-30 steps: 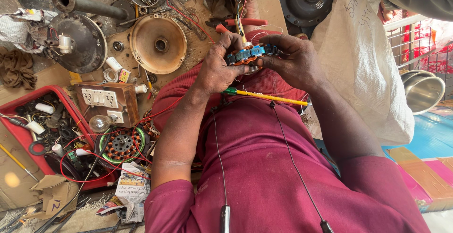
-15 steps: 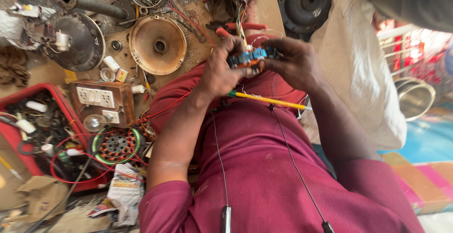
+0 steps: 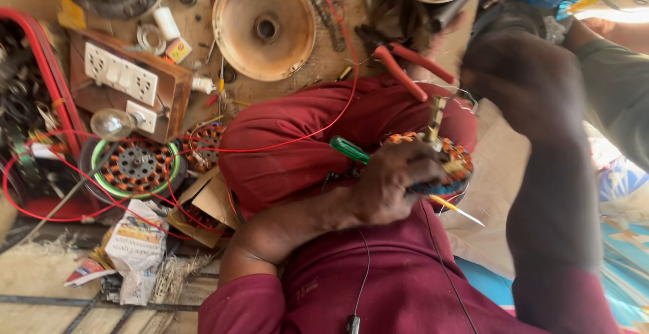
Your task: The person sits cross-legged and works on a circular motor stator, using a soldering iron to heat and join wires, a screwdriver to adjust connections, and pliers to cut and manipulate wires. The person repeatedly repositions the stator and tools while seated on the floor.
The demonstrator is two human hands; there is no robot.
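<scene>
We hold a wound motor stator [image 3: 446,161], its copper coils ringed in orange and blue, on our lap over the maroon cloth, so the lap carries its weight. Our left hand [image 3: 392,185] lies over the near side of the stator with the fingers curled and closed on its rim, which seems to keep it from turning. A green-handled screwdriver [image 3: 351,150] runs under that hand, its handle sticking out on the side away from the stator's far edge and its yellow shaft and tip [image 3: 460,210] coming out just below the stator; it looks pinned against the lap rather than in use. Our right hand [image 3: 520,80] is raised above and beyond the stator, blurred and dark, and we cannot tell whether its fingers are apart or closed, or whether they hold anything. Red-handled pliers [image 3: 412,63] lie just above the stator, within easy reach. Well away from the stator, past our left forearm, a second stator with a green ring [image 3: 135,165] sits on the floor, a wooden switch board [image 3: 128,80] beyond it, and a round brass-coloured cover [image 3: 263,26] further up.
</scene>
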